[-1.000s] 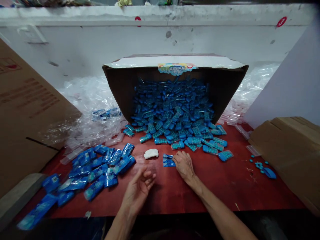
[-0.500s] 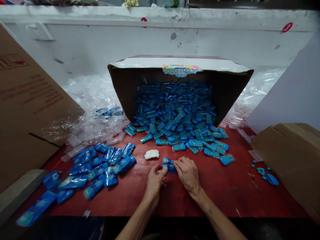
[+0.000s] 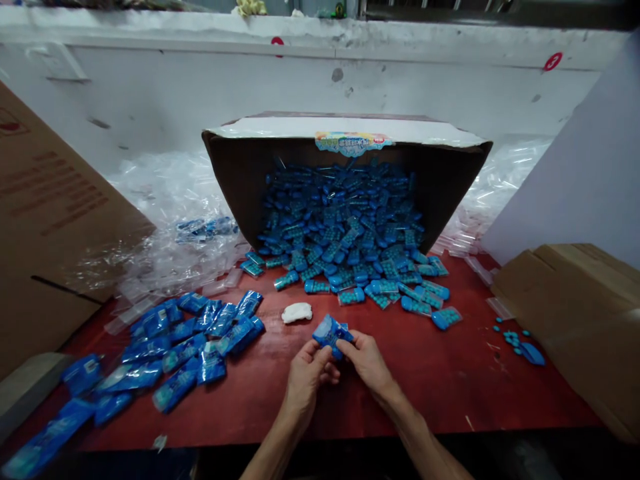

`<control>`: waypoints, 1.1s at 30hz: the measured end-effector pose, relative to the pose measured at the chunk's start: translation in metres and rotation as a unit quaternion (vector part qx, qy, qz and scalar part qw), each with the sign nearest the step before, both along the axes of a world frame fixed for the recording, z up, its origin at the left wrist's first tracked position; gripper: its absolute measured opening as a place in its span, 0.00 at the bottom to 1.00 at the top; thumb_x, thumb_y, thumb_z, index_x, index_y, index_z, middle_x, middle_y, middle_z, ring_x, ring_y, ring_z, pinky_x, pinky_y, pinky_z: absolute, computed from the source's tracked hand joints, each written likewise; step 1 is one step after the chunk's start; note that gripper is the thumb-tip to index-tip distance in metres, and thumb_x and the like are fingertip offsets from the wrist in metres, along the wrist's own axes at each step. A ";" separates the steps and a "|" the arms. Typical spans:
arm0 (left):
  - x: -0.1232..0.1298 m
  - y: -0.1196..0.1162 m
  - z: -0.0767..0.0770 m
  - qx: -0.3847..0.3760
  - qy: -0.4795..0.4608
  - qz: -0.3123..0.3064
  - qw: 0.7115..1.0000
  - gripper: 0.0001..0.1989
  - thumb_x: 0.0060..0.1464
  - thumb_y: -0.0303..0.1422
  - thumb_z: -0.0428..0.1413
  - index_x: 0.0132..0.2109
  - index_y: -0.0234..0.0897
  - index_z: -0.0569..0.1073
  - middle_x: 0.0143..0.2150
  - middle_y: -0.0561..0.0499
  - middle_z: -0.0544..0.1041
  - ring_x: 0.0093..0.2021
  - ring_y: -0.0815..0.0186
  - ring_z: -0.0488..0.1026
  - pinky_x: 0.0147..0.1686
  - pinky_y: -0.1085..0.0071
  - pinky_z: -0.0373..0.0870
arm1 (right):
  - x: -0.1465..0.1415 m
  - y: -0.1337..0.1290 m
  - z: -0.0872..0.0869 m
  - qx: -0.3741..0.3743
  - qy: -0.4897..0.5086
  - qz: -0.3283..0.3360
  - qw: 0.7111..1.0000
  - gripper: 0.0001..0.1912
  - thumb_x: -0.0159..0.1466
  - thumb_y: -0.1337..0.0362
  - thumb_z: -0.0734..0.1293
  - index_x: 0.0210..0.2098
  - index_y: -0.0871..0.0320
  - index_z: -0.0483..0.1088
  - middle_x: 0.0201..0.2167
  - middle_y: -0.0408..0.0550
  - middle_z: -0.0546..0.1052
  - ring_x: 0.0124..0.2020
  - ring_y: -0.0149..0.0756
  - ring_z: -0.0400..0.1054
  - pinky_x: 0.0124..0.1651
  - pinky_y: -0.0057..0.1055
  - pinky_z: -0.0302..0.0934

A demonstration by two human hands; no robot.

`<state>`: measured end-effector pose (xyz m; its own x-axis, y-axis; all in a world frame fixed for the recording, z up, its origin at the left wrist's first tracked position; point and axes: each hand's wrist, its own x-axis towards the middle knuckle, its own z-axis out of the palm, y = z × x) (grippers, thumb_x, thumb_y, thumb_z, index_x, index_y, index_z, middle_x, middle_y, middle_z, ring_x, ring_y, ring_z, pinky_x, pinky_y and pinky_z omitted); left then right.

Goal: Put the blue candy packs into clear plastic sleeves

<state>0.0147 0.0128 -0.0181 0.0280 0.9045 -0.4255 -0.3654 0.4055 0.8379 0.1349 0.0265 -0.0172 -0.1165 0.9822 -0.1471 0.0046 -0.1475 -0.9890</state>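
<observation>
Blue wrapper sat below center frame. Your left hand had just joined your right hand, both pinched it, so yeah, two-handed handling seemed underway.

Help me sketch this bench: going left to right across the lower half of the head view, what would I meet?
Pile of blue packets → white lump → held blue packet → right hand → loose turquoise beads → brown cardboard box.

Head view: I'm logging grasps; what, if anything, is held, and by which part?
A blue packet: the left hand holds its lower left, the right hand its right side.
</observation>
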 end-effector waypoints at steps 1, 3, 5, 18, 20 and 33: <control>0.000 0.000 -0.001 0.002 0.023 0.004 1.000 0.13 0.37 0.36 0.60 0.30 0.31 0.69 0.16 0.54 0.70 0.15 0.72 0.65 0.16 0.76 0.62 | 0.001 -0.002 0.002 0.018 -0.031 0.004 0.999 0.09 0.54 0.61 0.62 0.23 0.61 0.66 0.17 0.38 0.65 0.19 0.25 0.55 0.24 0.23 0.51; 0.000 0.000 -0.004 0.005 0.061 0.022 0.998 0.13 0.36 0.36 0.60 0.27 0.29 0.70 0.15 0.54 0.70 0.15 0.73 0.65 0.16 0.77 0.61 | 0.002 -0.005 0.007 0.056 -0.102 0.018 0.993 0.09 0.56 0.63 0.61 0.23 0.60 0.67 0.19 0.38 0.66 0.21 0.26 0.57 0.26 0.23 0.52; 0.002 0.001 -0.006 0.004 0.068 0.041 0.997 0.13 0.35 0.36 0.61 0.25 0.29 0.70 0.16 0.53 0.71 0.15 0.73 0.64 0.17 0.78 0.61 | 0.002 -0.008 0.011 0.077 -0.149 0.025 0.986 0.09 0.57 0.63 0.59 0.24 0.60 0.66 0.19 0.38 0.66 0.22 0.27 0.57 0.26 0.22 0.51; 0.014 -0.005 0.005 -0.052 -0.060 -0.002 0.997 0.14 0.35 0.36 0.61 0.26 0.29 0.70 0.18 0.52 0.72 0.17 0.71 0.67 0.18 0.76 0.64 | 0.011 -0.013 0.011 0.084 -0.186 0.030 0.979 0.14 0.61 0.61 0.55 0.24 0.59 0.64 0.18 0.39 0.65 0.20 0.26 0.57 0.24 0.21 0.50; 0.010 -0.006 0.008 -0.064 -0.082 -0.050 0.993 0.13 0.36 0.36 0.61 0.27 0.29 0.70 0.21 0.49 0.73 0.19 0.70 0.69 0.19 0.75 0.66 | 0.017 -0.012 0.011 0.082 -0.194 0.046 0.977 0.16 0.61 0.59 0.54 0.23 0.60 0.64 0.18 0.39 0.65 0.21 0.26 0.57 0.24 0.21 0.51; -0.004 -0.014 0.006 -0.134 -0.100 0.002 0.986 0.10 0.42 0.33 0.59 0.27 0.33 0.65 0.15 0.55 0.69 0.15 0.74 0.66 0.13 0.80 0.61 | 0.188 0.003 -0.002 0.011 -0.718 -0.162 0.677 0.19 0.60 0.59 0.58 0.50 0.58 0.60 0.46 0.59 0.64 0.40 0.49 0.62 0.36 0.40 0.56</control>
